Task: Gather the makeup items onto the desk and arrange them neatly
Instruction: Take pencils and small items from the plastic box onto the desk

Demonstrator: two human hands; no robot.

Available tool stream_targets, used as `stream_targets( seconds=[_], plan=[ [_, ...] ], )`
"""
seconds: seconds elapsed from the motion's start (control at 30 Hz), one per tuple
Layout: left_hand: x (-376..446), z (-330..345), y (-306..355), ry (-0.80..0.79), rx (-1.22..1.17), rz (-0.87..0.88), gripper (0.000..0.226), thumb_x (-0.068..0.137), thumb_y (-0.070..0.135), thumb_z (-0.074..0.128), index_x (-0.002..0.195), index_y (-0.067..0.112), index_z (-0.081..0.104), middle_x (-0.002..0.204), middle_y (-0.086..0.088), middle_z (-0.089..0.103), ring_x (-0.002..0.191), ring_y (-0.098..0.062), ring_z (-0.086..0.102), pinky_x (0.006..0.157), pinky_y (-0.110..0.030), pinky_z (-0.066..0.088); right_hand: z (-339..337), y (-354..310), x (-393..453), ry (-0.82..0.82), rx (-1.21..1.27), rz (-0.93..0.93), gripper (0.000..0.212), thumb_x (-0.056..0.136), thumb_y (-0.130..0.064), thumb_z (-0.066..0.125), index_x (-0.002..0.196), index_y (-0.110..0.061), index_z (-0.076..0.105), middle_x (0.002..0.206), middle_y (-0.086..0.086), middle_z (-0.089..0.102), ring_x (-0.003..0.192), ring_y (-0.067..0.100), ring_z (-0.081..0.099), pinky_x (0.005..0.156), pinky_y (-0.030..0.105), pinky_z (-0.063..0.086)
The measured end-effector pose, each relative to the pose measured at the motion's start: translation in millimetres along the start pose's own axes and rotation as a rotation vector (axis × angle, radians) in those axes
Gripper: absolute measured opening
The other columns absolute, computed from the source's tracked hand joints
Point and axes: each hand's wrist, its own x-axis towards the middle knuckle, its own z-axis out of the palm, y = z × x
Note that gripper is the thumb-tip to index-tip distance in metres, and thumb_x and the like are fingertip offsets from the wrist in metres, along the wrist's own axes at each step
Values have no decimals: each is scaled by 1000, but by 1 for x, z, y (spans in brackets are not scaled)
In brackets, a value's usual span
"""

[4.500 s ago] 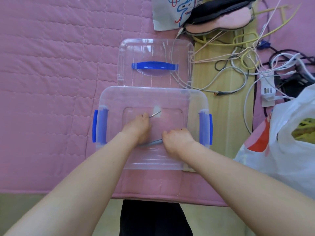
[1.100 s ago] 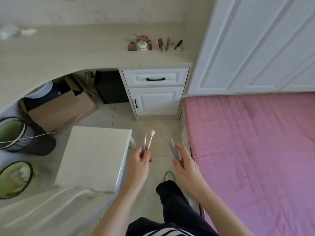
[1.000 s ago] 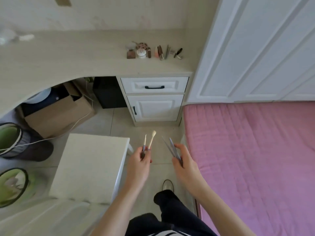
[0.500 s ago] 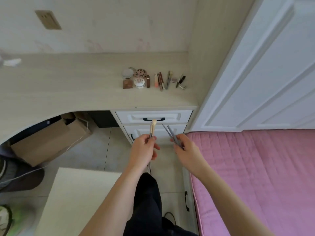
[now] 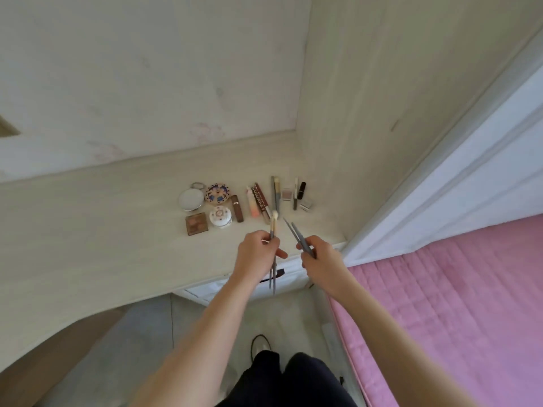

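My left hand [image 5: 257, 255] grips two thin makeup brushes [image 5: 273, 230] with pale tips pointing up and grey handles hanging below the fist. My right hand [image 5: 318, 257] pinches two slim grey sticks [image 5: 295, 233] that angle up and left. Both hands hover over the front edge of the pale wooden desk [image 5: 102, 230]. On the desk lie a row of makeup items: a round white compact [image 5: 191, 198], a patterned round case [image 5: 217, 194], a small white jar [image 5: 220, 215], a brown square palette [image 5: 197, 223], several tubes and pencils [image 5: 258, 202] and a dark lipstick [image 5: 301, 190].
A pale wall panel [image 5: 367, 113] and a white wardrobe door [image 5: 470, 160] close the desk's right end. A pink quilted bed [image 5: 455, 304] lies at right. A white drawer [image 5: 288, 282] sits below the desk edge, with tiled floor [image 5: 147, 348] beneath.
I have turned from the clear box on the bed and walked up to the desk. Both hands, still holding the brushes and sticks, now hover over its front edge near the row of items.
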Motion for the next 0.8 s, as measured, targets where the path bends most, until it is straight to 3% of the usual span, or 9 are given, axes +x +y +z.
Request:
stream_targets(
  seconds=[0.13,0.4,0.6,0.7,0.8],
  plan=[
    [48,3,16,-83,-4,-25,6,93,19,56,93,15,61,68,1,74,46,-15,59,60,-35,58,-7,-9,41,76,-69,23,25,91,-6,40,108,-13,58,84,8,61,73,28,57,61,32,46],
    [113,9,33,-198,-53,-223,9,91,19,63,93,11,60,84,-6,75,52,-18,65,54,-28,57,-18,-21,122,22,28,185,23,89,-7,43,104,-16,56,97,12,64,80,28,61,75,43,58],
    [153,5,34,-144,-21,-284,3,89,5,61,86,7,62,75,-10,73,55,-24,70,58,-34,60,-17,-22,174,-37,141,283,15,89,-9,48,100,-11,59,96,17,64,73,26,62,59,31,57],
    [171,9,31,-47,1,-293,8,86,1,60,84,6,65,75,-13,72,61,-26,71,64,-41,61,-6,-17,194,-36,39,280,19,91,-11,50,107,-6,59,103,20,64,93,36,64,77,42,57],
    [180,24,22,30,-6,-359,13,85,2,61,77,13,59,84,-21,70,74,-34,71,70,-47,60,12,-5,208,17,-64,337,25,95,-12,47,116,0,55,113,21,61,105,36,59,86,37,50]
  ],
)
